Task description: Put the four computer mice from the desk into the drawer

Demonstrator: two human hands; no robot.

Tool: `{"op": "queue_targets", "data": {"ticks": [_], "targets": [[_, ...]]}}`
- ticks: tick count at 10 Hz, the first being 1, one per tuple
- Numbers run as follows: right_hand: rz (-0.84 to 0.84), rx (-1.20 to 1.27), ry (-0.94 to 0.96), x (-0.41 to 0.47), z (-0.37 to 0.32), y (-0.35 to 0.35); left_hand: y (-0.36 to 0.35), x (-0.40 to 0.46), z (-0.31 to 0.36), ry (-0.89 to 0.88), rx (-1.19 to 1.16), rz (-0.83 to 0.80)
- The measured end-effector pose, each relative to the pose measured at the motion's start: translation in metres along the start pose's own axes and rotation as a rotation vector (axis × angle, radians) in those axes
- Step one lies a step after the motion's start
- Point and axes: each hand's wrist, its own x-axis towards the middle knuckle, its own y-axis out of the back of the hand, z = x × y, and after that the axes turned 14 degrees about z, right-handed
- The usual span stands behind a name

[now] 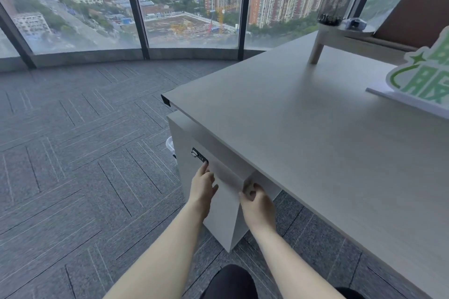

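The pale grey drawer cabinet (218, 201) stands under the near left edge of the light grey laminate worktop (303, 133), with its front face turned left and toward the viewer; the drawer front's long axis runs from the far left to the near right, parallel with the worktop edge above it. A black combination lock (199, 156) sits at the far upper end of that front. The left hand (202, 185) lies flat against the drawer front with fingers extended, fingertips reaching just below the lock; it holds nothing. The right hand (257, 201) is curled around the near right corner of the cabinet, fingers hooked over the edge; whether it grips a drawer edge or the cabinet side cannot be told. The drawer appears shut. No computer mouse can be made out on the visible worktop. At the far right of the worktop stands a white raised shelf (340, 34) carrying a black wire-mesh cup (336, 6) and, just right of it, a small blue-grey object (356, 23) too blurred to identify. A white and green sign (422, 80) stands at the right edge. Grey patterned carpet (85, 153) covers the floor to the left.
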Motion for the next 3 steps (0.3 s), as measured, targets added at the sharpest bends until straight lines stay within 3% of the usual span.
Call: {"op": "queue_targets", "data": {"ticks": [1, 2, 3], "targets": [[0.020, 0.008, -0.025, -0.016, -0.007, 0.018, 0.024, -0.013, -0.014, -0.054, 0.116, 0.056], [-0.042, 0.146, 0.088, -0.032, -0.027, 0.042, 0.058, -0.032, -0.032, -0.096, 0.216, 0.131], [-0.116, 0.427, 0.125, -0.053, -0.065, 0.084, 0.094, -0.066, -0.059, -0.122, 0.217, 0.167]]}}
